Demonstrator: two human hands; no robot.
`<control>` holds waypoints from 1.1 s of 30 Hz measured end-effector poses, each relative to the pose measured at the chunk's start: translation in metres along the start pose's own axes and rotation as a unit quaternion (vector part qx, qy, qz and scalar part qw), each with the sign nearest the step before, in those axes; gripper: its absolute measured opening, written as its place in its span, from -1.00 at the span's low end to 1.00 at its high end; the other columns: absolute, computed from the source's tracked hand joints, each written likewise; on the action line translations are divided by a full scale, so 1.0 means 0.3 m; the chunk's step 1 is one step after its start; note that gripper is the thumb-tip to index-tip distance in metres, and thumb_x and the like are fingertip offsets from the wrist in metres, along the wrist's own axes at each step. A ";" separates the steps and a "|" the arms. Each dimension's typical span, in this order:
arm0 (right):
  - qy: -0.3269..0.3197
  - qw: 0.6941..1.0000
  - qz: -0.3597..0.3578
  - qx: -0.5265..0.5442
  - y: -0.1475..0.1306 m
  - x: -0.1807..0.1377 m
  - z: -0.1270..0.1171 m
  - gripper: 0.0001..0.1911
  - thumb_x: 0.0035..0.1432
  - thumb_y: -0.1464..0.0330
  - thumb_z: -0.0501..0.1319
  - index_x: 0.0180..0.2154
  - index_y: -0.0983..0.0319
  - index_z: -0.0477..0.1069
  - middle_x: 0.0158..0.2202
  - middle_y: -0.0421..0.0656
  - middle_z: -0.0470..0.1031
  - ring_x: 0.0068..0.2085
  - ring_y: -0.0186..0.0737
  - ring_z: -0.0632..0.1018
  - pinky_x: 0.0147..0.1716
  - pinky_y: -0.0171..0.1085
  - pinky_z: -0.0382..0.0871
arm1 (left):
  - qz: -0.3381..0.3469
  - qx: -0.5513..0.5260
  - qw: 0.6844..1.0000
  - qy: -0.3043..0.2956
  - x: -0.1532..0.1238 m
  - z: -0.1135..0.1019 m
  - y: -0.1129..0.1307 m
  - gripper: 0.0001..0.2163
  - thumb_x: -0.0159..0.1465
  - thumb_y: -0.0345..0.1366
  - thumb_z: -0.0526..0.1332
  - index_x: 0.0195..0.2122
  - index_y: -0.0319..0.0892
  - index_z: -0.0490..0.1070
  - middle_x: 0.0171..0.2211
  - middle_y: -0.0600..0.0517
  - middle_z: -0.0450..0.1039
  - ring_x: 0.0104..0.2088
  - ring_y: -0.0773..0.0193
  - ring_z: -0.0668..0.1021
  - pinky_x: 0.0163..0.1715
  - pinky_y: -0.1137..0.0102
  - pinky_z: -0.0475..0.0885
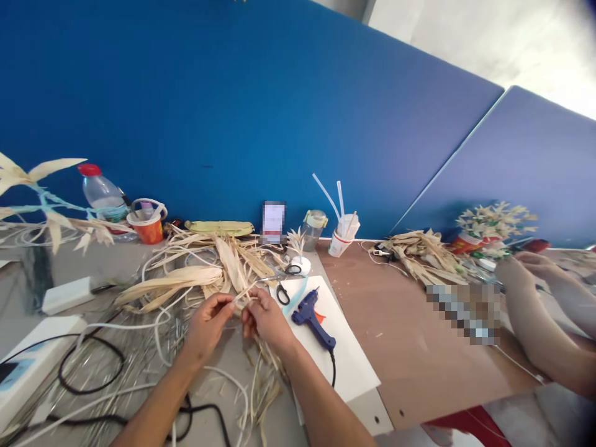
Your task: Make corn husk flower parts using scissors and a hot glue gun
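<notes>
My left hand (208, 324) pinches one end of a thin pale strip (242, 293), which looks like corn husk. Close beside it, my right hand (266, 318) has its fingers closed on the same strip. Both hands are above the table, in front of a heap of dried corn husks (228, 257). To the right of my right hand, a blue hot glue gun (313, 320) lies on a white sheet (351, 372). Black-handled scissors (282, 294) rest at the sheet's upper left edge. A small husk flower (297, 241) stands in a white base behind them.
A power strip (37, 357), a white box (69, 295) and tangled cables lie left. Along the blue partition (233, 112) stand a red-capped bottle (100, 189), a red cup (149, 228), a phone (274, 222), a jar (315, 228) and a paper cup (342, 241). Another person's arms (535, 316) reach in at right.
</notes>
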State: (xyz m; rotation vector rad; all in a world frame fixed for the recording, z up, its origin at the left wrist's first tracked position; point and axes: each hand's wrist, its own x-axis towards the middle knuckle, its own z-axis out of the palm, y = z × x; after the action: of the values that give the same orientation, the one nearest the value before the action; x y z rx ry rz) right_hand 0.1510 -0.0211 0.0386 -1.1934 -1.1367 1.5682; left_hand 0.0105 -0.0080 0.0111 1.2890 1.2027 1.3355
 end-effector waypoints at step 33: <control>0.012 0.994 -0.010 -0.109 -0.039 -0.027 -0.026 -0.75 0.26 0.33 -0.05 -0.49 0.20 0.18 -0.61 -0.31 0.28 -0.70 -0.42 0.23 -0.65 -0.39 0.10 | 0.086 0.063 0.992 -0.064 -0.011 0.003 -0.002 -0.92 0.07 -0.26 0.26 -0.48 -0.13 0.49 -0.46 0.02 0.45 -0.41 0.22 0.46 -0.37 0.39 0.34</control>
State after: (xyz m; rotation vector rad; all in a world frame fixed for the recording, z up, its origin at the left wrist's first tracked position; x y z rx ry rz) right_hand 0.1612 -0.0248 0.0505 -1.3333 -1.3258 1.4394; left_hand 0.0117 -0.0113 0.0101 1.5753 1.1218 1.2926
